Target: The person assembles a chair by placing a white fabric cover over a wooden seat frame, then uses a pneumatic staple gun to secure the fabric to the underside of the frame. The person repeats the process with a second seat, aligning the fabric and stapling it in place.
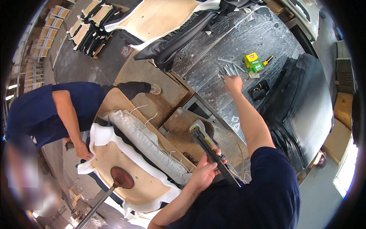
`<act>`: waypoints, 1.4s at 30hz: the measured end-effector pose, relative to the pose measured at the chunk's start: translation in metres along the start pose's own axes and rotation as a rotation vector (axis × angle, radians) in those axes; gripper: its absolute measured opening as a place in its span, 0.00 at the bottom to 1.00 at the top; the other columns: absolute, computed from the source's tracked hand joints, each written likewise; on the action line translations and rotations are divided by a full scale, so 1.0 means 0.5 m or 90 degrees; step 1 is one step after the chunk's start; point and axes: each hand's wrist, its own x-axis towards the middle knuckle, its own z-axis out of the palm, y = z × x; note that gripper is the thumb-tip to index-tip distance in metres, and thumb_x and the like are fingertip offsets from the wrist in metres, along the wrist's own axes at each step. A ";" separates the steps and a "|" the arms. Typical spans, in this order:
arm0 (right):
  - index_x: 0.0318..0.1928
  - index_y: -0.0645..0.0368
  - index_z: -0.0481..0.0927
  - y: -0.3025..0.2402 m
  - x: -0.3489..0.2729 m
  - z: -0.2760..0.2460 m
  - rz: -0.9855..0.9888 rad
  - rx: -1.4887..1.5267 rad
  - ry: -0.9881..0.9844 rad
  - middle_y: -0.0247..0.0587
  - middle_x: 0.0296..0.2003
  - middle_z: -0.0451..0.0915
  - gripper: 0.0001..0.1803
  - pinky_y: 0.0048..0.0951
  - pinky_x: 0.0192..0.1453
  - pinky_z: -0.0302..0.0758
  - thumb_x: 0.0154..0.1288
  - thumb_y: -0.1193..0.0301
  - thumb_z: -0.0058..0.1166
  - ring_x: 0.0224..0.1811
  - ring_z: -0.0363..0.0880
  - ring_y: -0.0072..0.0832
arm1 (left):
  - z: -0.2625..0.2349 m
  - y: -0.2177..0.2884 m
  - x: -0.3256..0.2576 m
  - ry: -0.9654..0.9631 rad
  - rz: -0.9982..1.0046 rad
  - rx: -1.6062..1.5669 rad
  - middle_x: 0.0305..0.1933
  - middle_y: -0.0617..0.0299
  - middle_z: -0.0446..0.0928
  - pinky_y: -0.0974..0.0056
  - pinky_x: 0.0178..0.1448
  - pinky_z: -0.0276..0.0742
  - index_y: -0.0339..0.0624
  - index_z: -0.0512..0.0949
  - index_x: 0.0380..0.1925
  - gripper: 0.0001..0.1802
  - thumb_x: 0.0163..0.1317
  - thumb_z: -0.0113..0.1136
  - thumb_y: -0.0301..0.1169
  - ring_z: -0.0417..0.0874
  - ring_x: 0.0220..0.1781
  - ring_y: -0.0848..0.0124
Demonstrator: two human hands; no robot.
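Note:
My left hand is wrapped round a black staple gun, whose long magazine slants down toward my body. Out over the metal-topped table, my right hand has its fingertips closed at several silver staple strips; exactly how many it grips is hidden. Just beyond the strips stands a yellow and green staple box, with a yellow and black screwdriver beside it. To my left, a wooden panel edged with white padding lies under a round red press pad.
A co-worker's hand touches the panel's far left edge. Black covers are stacked at the table's right, near a small black object. Another padded panel lies at the back. A white rolled bundle lies beside the near panel.

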 end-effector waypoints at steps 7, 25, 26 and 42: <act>0.34 0.63 0.89 0.065 -0.103 -0.142 -0.002 -0.102 -0.051 0.42 0.22 0.87 0.17 0.36 0.32 0.84 0.62 0.59 0.71 0.21 0.87 0.31 | 0.046 0.027 -0.008 -0.033 0.000 -0.018 0.83 0.66 0.69 0.39 0.75 0.80 0.68 0.56 0.86 0.37 0.83 0.52 0.27 0.81 0.74 0.43; 0.36 0.59 0.84 -0.037 -0.639 -0.355 -0.499 -0.109 -0.251 0.39 0.19 0.79 0.10 0.37 0.28 0.77 0.61 0.70 0.74 0.20 0.82 0.35 | 0.090 -0.001 0.016 -0.062 0.126 -0.048 0.80 0.74 0.67 0.42 0.77 0.75 0.75 0.56 0.85 0.36 0.87 0.50 0.27 0.75 0.77 0.65; 0.36 0.59 0.84 -0.038 -0.643 -0.355 -0.508 -0.115 -0.247 0.39 0.19 0.79 0.10 0.39 0.28 0.77 0.61 0.70 0.74 0.21 0.83 0.37 | 0.093 -0.002 0.014 -0.055 0.127 -0.047 0.80 0.74 0.67 0.43 0.77 0.75 0.75 0.56 0.85 0.36 0.86 0.50 0.27 0.75 0.78 0.65; 0.40 0.57 0.88 -0.062 -0.687 -0.368 -0.485 -0.245 -0.283 0.48 0.28 0.89 0.12 0.47 0.38 0.85 0.63 0.63 0.74 0.32 0.92 0.49 | 0.098 -0.039 -0.013 -0.058 0.160 -0.057 0.79 0.73 0.67 0.46 0.81 0.72 0.75 0.55 0.85 0.42 0.82 0.52 0.19 0.73 0.80 0.65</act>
